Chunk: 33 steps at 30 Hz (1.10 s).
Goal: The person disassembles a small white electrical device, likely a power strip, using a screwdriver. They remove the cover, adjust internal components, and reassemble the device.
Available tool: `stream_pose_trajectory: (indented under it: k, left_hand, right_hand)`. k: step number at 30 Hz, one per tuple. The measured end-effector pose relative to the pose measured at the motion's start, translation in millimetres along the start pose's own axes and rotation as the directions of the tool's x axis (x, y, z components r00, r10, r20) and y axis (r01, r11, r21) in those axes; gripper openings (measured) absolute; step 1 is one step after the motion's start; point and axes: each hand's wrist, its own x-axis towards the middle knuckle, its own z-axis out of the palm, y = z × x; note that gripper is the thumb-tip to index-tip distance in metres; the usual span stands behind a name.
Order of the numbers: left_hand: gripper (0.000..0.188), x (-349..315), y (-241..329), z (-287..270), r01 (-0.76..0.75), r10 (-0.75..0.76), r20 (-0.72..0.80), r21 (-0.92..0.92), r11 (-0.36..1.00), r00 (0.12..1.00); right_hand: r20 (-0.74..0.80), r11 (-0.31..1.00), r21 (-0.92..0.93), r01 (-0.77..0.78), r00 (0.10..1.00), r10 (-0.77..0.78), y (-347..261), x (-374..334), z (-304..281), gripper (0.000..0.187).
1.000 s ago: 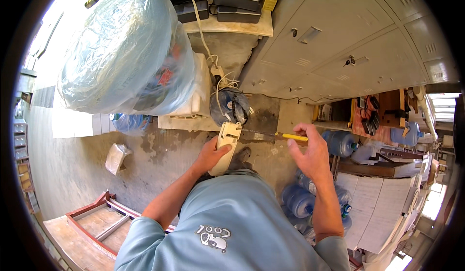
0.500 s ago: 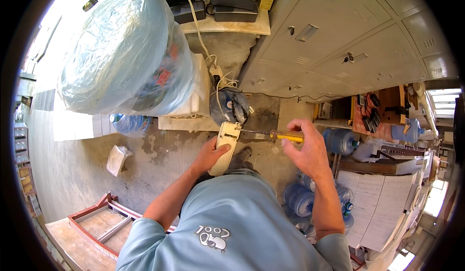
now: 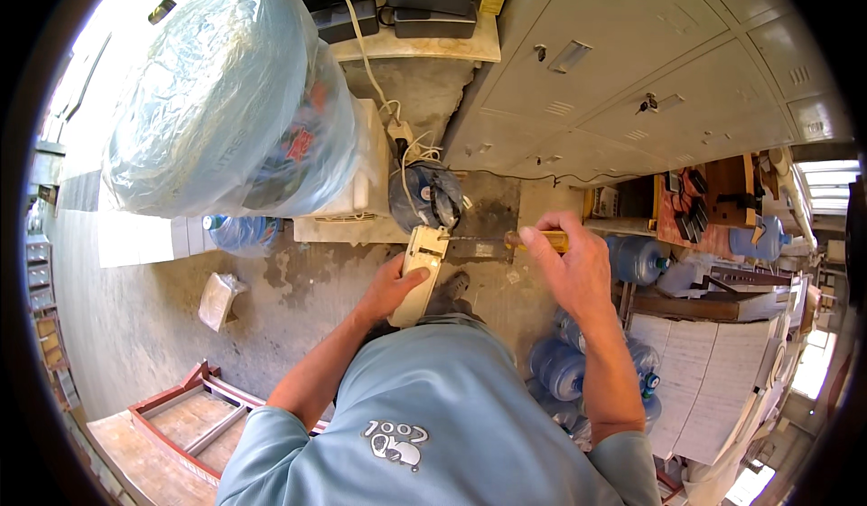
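My left hand [image 3: 397,287] is closed round a long cream power strip [image 3: 417,296], thumb across its top face. The strip slants away from my body, with dark slots near its far end and a white cable reaching that end. In my right hand [image 3: 578,262] is a screwdriver with a yellow handle [image 3: 553,240], gripped between thumb and fingers. Its thin shaft points left at the strip's far end; whether the tip touches is too small to tell.
A large plastic-wrapped water bottle [image 3: 217,99] stands at the far left. Grey metal lockers [image 3: 623,72] fill the far right. Several blue water bottles [image 3: 555,370] stand by my right arm. A red-brown frame [image 3: 181,416] lies at the near left.
My right hand has turned about the screwdriver handle, its fingers now over the top. The left hand and the power strip have hardly moved.
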Motion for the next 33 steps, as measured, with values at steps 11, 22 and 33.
stream_pose_trajectory:
  k: [11, 22, 33]
  left_hand:
    - [0.034, -1, 0, 0, 0.017, -0.016, 0.014, -0.046, 0.999, 1.0]
    - [0.035, 3, -10, -2, 0.049, -0.046, 0.033, -0.095, 0.994, 0.998]
    - [0.033, 8, -16, -3, 0.078, -0.067, 0.063, -0.188, 0.979, 0.996]
  right_hand:
    - [-0.092, 0.994, 0.052, 0.094, 0.992, -0.089, -4, 1, 4, 0.035]
    - [-0.028, 0.995, 0.092, 0.044, 0.999, -0.041, -3, 5, 1, 0.034]
    - [-0.088, 0.974, 0.029, 0.223, 0.972, -0.219, 7, 10, 5, 0.036]
